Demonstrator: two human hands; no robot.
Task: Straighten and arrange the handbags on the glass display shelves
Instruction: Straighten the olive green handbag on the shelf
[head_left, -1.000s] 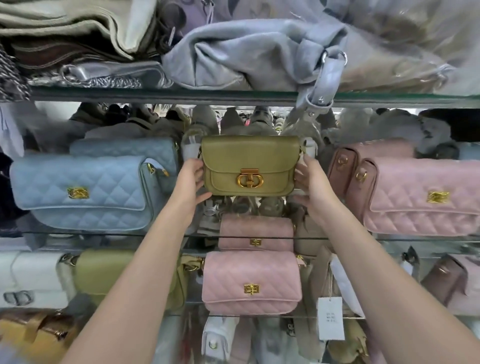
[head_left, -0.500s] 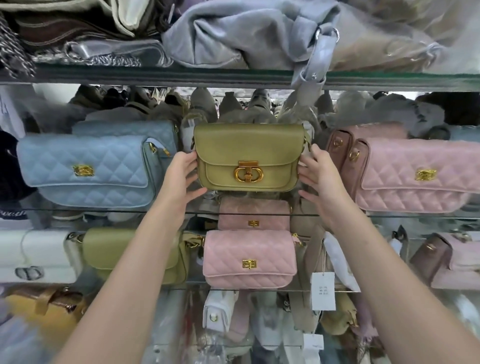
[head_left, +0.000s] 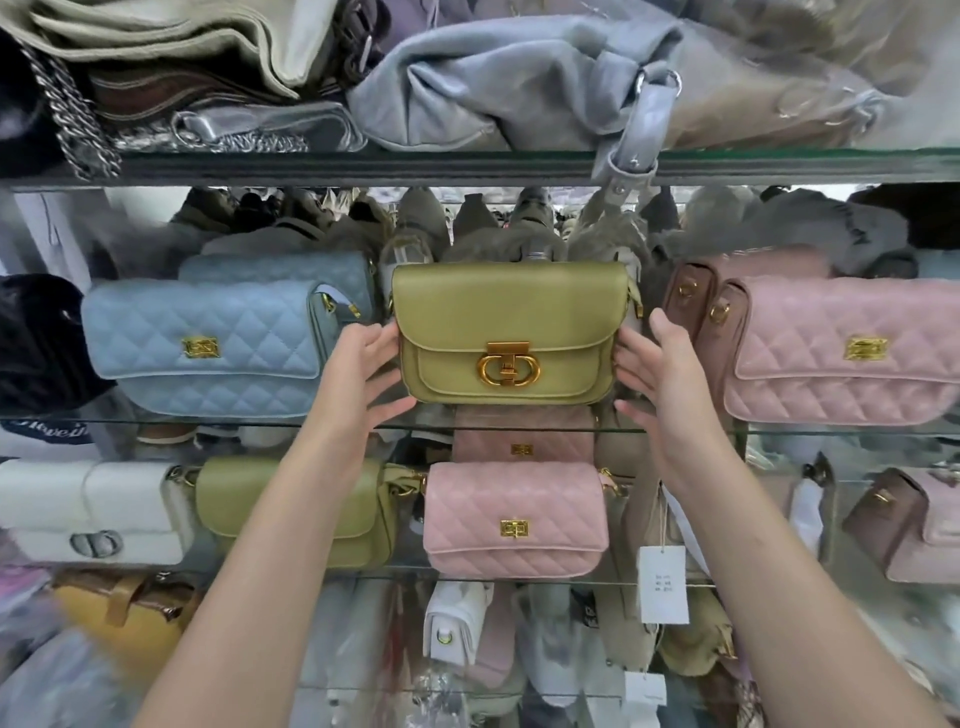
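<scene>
The olive handbag (head_left: 498, 312) stands on the glass shelf (head_left: 810, 430). The left hand (head_left: 363, 369) and right hand (head_left: 662, 369) touch its sides, fingers spread.

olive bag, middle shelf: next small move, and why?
Probably release: ease both hands off. The olive bag looks level on the glass shelf, clasp forward, between the blue bag and pink bag; left hand and right hand only touch its sides.
</scene>
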